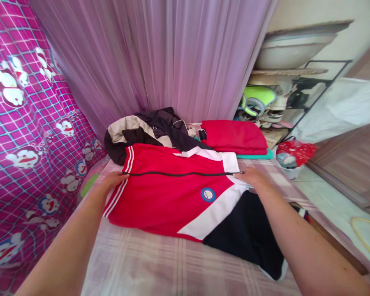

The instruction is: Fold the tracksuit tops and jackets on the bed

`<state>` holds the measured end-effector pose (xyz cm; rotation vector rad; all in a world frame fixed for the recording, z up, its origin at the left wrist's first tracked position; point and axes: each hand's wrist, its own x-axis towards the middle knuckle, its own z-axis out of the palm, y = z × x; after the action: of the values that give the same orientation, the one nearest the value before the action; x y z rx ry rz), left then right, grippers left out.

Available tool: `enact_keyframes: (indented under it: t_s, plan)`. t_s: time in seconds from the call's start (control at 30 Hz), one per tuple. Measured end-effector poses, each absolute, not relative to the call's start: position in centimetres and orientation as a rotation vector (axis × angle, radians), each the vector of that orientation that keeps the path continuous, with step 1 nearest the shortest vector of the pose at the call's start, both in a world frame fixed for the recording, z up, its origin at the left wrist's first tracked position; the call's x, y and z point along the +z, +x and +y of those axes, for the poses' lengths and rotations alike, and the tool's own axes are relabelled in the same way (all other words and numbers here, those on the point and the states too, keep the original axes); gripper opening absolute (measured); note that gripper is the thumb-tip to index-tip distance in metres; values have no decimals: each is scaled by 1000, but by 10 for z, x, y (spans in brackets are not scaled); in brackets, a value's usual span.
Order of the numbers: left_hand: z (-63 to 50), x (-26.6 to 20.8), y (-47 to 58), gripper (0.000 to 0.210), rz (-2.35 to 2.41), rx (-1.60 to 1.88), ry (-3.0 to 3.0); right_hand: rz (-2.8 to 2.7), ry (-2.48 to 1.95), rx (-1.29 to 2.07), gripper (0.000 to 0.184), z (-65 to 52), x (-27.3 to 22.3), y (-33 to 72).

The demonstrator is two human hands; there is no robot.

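Note:
A red, white and black zip-up jacket (160,201) lies spread on the plaid bed sheet (135,263), its dark zipper running across from left to right. A round blue and white badge (208,195) sits on the red front. My left hand (114,179) pinches the striped hem at the zipper's left end. At the other end, by the white collar (231,162), my right hand (249,176) grips the jacket near the zipper top. The near black sleeve extends beneath my right forearm.
Behind the jacket lie crumpled dark and beige clothes (132,129) and a folded red stack (234,137). Purple curtains (172,61) hang at the back, and a pink patterned cloth (33,144) on the left. A rack (320,90) with shoes and a red bag (297,152) stand right.

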<state>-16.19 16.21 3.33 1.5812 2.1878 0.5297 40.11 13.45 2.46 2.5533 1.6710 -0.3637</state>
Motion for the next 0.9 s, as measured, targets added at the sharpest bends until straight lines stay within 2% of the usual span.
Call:
enact_keyframes:
  t_s: [0.17, 0.33, 0.57, 0.67, 0.8, 0.9]
  plan:
    - [153, 30, -155, 34, 2200, 519, 1672, 1710, 2498, -397, 49, 133, 33, 396]
    - [137, 34, -158, 40, 2380, 476, 1829, 1783, 2678, -173, 52, 117, 29, 390]
    - [134, 21, -165, 46, 2460, 246, 1661, 1742, 2693, -218, 51, 107, 21, 385]
    - [134, 21, -171, 50, 2437, 203, 1651, 1778, 2673, -77, 50, 102, 30, 383]
    - [124, 32, -159, 53, 2487, 391, 1860, 2093, 2617, 144, 43, 93, 43, 357]
    - [112, 33, -121, 53, 2288, 582, 2290, 2515, 2364, 58, 45, 87, 36, 318]
